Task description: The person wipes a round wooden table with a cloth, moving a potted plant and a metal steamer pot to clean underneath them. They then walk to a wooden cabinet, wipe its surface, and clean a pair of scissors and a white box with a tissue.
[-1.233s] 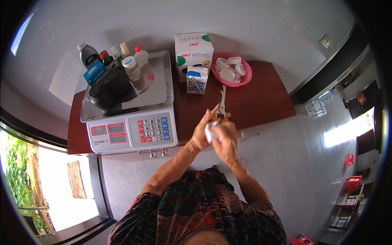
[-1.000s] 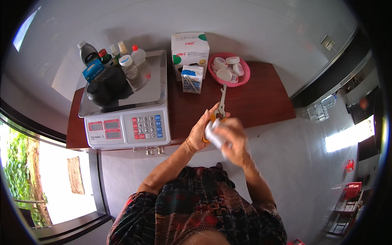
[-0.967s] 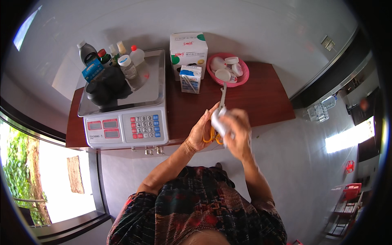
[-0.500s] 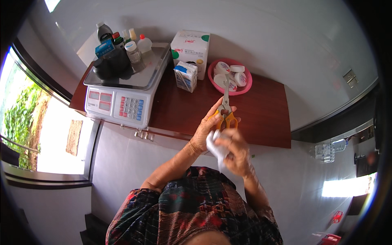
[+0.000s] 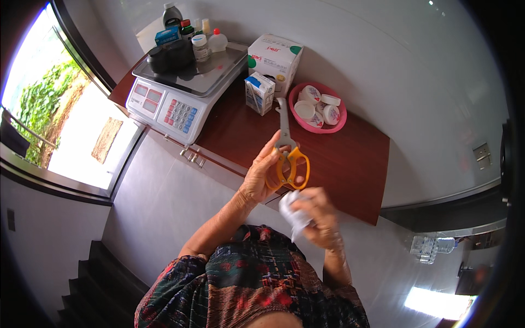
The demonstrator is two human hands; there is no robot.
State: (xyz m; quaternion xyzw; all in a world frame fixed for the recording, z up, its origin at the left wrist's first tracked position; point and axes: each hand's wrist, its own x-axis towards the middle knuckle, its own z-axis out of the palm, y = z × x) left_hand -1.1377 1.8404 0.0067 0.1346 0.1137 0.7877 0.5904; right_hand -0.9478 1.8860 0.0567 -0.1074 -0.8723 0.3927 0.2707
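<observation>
My left hand (image 5: 259, 174) grips a pair of scissors (image 5: 284, 127) with orange handles, its metal blades pointing away from me. My thumb lies along the pivot end of the handle, and some fingers pass behind the loops. Close below the handles, my right hand (image 5: 321, 216) is closed on a crumpled white cloth or tissue (image 5: 294, 212); motion blurs its fingers. The cloth is just apart from the scissors. Beyond the blades stand a small blue-and-white carton (image 5: 259, 94) and a pink bowl (image 5: 294, 117) of round white tubs (image 5: 331, 114).
On the brown wooden cabinet top (image 5: 350, 164), a white weighing scale (image 5: 164, 112) stands at left, with several bottles and a black object (image 5: 174, 54) on its plate. A larger white box (image 5: 273, 57) stands by the wall. Dark stairs (image 5: 104, 284) show at lower left.
The view has turned and shifted. The scissors now show their handle loops more fully and tilt slightly left. My right hand with the cloth has moved a little down, away from the handles.
</observation>
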